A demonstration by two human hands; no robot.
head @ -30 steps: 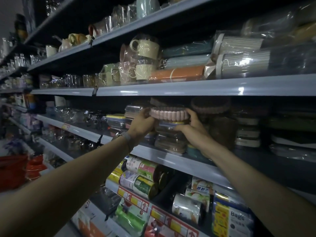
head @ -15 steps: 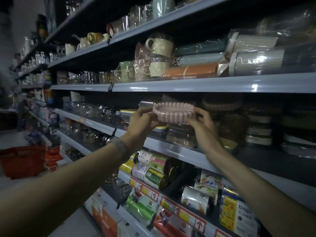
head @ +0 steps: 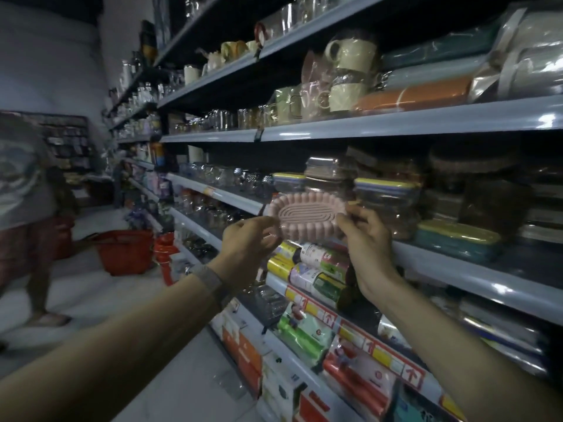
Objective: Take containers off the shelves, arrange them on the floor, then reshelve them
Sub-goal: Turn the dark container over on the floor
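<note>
fingers (head: 269, 232) of left hand (head: 248, 245) and right hand (head: 367, 239) pinch pink ribbed container (head: 307, 216) at its ends, mid-frame; likely light, stiff plastic.

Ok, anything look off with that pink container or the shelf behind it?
Nothing stands out. The pink container looks whole, held at its ends by the left hand and right hand, tipped with its grooved face toward the camera. The wrapped stacks on the shelf sit level.

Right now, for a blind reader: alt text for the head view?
The left hand and right hand hold a pink ribbed dish by its ends before a shelf of wrapped containers. Mugs sit one shelf up; a red basket stands on the floor.
</note>
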